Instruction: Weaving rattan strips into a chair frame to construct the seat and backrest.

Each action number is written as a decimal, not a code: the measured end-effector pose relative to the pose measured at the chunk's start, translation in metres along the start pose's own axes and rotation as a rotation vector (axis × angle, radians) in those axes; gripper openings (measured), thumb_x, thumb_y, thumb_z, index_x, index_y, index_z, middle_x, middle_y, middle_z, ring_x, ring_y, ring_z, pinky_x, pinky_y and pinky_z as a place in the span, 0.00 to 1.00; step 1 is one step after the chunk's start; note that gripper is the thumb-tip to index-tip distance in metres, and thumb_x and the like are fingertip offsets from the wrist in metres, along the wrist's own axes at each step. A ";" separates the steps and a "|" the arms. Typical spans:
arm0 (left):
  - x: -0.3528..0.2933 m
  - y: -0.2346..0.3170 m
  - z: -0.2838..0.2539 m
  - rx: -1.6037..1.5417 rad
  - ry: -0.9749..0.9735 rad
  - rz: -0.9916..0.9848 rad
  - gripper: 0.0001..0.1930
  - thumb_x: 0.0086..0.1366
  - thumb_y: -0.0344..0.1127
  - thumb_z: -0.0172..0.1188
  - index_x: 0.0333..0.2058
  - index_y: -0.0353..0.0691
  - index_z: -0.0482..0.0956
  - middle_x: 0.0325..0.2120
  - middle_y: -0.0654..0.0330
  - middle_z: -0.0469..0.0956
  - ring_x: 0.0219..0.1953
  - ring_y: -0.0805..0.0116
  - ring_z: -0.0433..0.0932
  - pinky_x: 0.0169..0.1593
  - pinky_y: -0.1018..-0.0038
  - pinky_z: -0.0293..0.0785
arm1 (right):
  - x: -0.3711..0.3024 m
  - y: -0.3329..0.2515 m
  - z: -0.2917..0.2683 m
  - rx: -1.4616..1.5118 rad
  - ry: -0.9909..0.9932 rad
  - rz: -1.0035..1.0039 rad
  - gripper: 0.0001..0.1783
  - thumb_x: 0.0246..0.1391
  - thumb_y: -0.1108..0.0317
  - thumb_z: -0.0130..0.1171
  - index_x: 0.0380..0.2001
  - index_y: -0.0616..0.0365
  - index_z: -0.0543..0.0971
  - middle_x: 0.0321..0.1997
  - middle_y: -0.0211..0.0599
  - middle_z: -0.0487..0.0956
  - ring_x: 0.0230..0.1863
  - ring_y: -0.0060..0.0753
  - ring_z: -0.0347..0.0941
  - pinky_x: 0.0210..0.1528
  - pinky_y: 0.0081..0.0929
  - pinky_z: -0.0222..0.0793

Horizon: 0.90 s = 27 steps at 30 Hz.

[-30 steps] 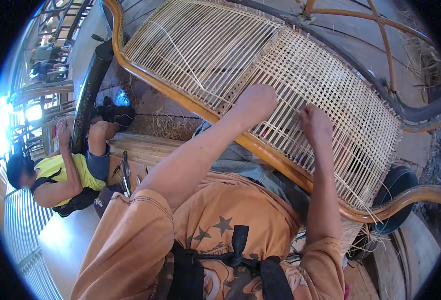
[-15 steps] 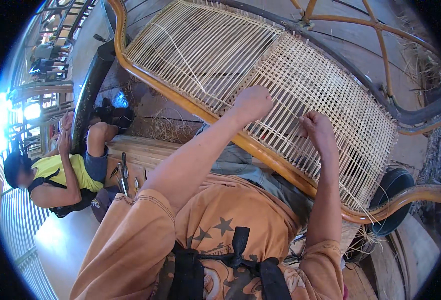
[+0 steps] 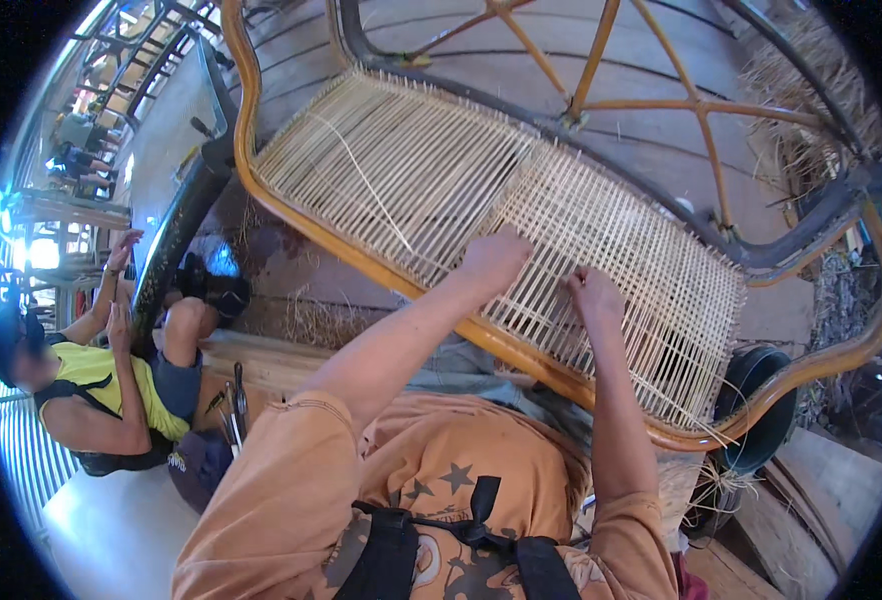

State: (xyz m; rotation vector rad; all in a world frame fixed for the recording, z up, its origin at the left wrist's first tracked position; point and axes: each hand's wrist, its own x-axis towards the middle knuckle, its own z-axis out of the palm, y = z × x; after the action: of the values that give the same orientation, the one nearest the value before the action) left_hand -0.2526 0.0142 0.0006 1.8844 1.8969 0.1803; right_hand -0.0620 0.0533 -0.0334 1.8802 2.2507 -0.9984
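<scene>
A woven cane panel [image 3: 661, 285] fills a curved wooden seat frame [image 3: 336, 245] in front of me. Its left part has strands running mostly one way; to the right they cross in a tight grid. My left hand [image 3: 499, 262] is closed over the weave near the middle, its fingertips hidden behind the knuckles. Just right of it, my right hand [image 3: 597, 297] pinches thumb and fingers together above the more loosely crossed strands. Whatever thin piece either hand grips is too small to make out. One loose pale cane strand [image 3: 366, 182] curves across the left part.
At the left, another person [image 3: 101, 385] in a yellow top sits beside a dark curved wooden piece [image 3: 176, 220]. Hand tools [image 3: 235, 410] lie near my left elbow. A dark bucket [image 3: 761, 400] stands under the frame's right end. Crossed rattan rods [image 3: 651, 103] rise beyond the panel.
The view has shifted, with the panel appearing lower and more of the rods showing. Both hands stay closed at the weave, the right one now closer to the left. The other person's arms have moved.
</scene>
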 end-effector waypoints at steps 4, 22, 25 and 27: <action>0.009 -0.006 -0.002 -0.012 -0.092 0.002 0.11 0.60 0.37 0.49 0.35 0.45 0.80 0.40 0.47 0.73 0.41 0.50 0.77 0.44 0.59 0.73 | -0.019 -0.001 -0.004 0.160 0.208 -0.083 0.13 0.54 0.60 0.57 0.41 0.52 0.73 0.33 0.46 0.78 0.38 0.52 0.75 0.40 0.43 0.69; -0.001 -0.075 -0.133 0.228 0.082 0.161 0.07 0.61 0.31 0.50 0.35 0.40 0.76 0.36 0.51 0.74 0.37 0.51 0.77 0.41 0.60 0.74 | 0.020 -0.089 0.008 0.618 0.155 -0.231 0.18 0.59 0.55 0.51 0.40 0.59 0.76 0.38 0.43 0.78 0.39 0.41 0.75 0.44 0.41 0.69; -0.001 -0.069 -0.125 0.047 0.133 0.210 0.09 0.62 0.34 0.50 0.38 0.41 0.76 0.38 0.51 0.74 0.38 0.53 0.76 0.45 0.61 0.72 | 0.023 -0.102 -0.003 0.508 0.088 -0.315 0.21 0.59 0.50 0.51 0.38 0.59 0.78 0.37 0.45 0.79 0.38 0.44 0.75 0.42 0.41 0.69; 0.001 -0.063 -0.098 -0.044 0.088 0.108 0.12 0.63 0.38 0.50 0.40 0.40 0.76 0.39 0.50 0.74 0.43 0.55 0.75 0.49 0.63 0.70 | 0.013 -0.089 -0.020 0.349 0.073 -0.248 0.22 0.57 0.49 0.52 0.32 0.59 0.79 0.30 0.46 0.79 0.32 0.46 0.75 0.40 0.39 0.69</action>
State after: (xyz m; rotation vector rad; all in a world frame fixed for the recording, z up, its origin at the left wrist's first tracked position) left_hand -0.3497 0.0332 0.0619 1.9802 1.8328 0.3410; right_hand -0.1383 0.0698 0.0164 1.8058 2.5373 -1.4652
